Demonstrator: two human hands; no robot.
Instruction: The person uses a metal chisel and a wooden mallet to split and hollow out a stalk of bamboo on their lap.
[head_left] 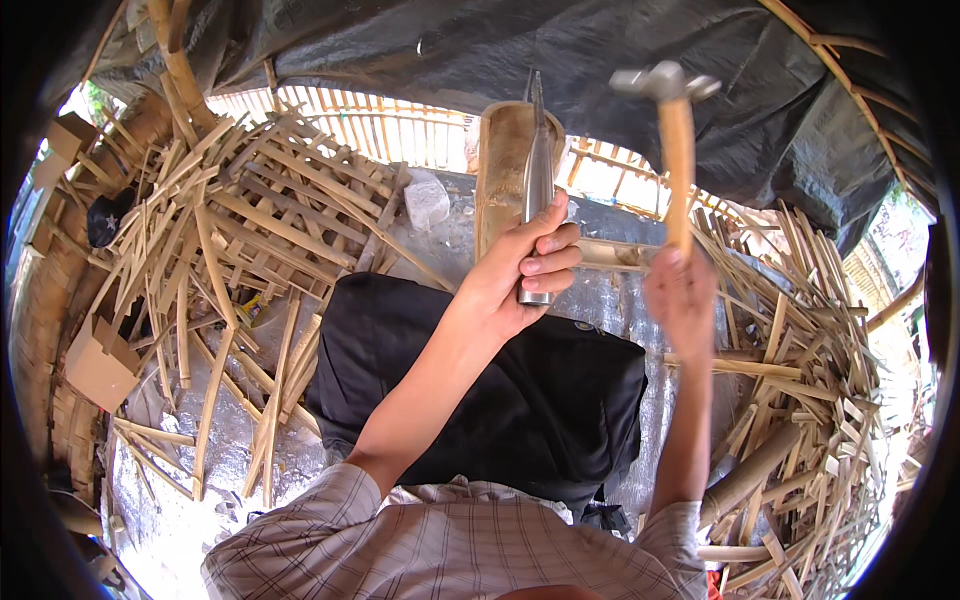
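Observation:
My left hand [523, 262] is wrapped round a shiny metal chisel [538, 170], its thin end pointing up and away from me and its round butt showing below my fingers. Behind the chisel stands a length of split bamboo [497, 150], hollow side towards me; whether the two touch I cannot tell. Off to the right, my right hand [681, 297] grips the wooden handle of a claw hammer [677, 165]. The hammer is held up with its metal head at the far end, and both head and hand are blurred.
Black cloth [470, 390] covers my lap. Piles of bamboo strips [290, 200] lie to the left, with more strips [800, 400] heaped on the right. A whitish block [427, 200] sits beyond my lap. Dark sheeting [440, 60] hangs at the back; a cardboard box [102, 365] is far left.

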